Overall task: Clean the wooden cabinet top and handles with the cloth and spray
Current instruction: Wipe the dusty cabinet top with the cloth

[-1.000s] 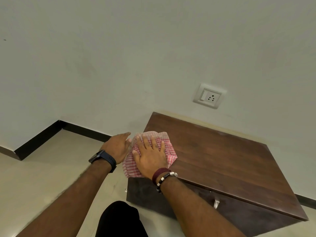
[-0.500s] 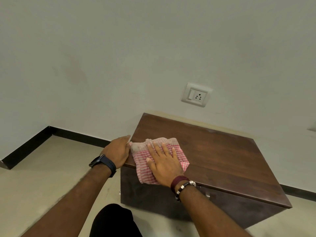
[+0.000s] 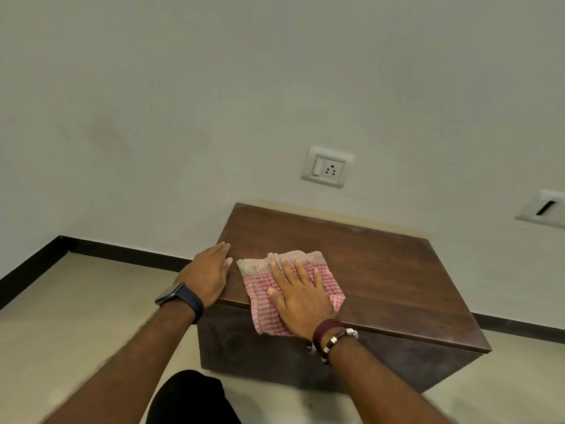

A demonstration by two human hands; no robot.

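Step in hand: we judge it the wiping of the top; handles not yet reached.
Cloth: our pink-and-white checked cotton cloth (image 3: 290, 286) lies at the near left of the dark brown wooden cabinet top (image 3: 382, 270), one edge overhanging the front.
Right hand (image 3: 301, 296): flat, fingers straight, pressing the cloth.
Left hand (image 3: 211, 275): relaxed, resting on the left edge, just beside the cloth.
Next move: we would sweep right and far, keeping pressure even.
Spray: not in view.

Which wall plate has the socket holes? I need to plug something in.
The plate directly above the cabinet: it shows a switch and pin holes. The right-edge plate shows only a slot.
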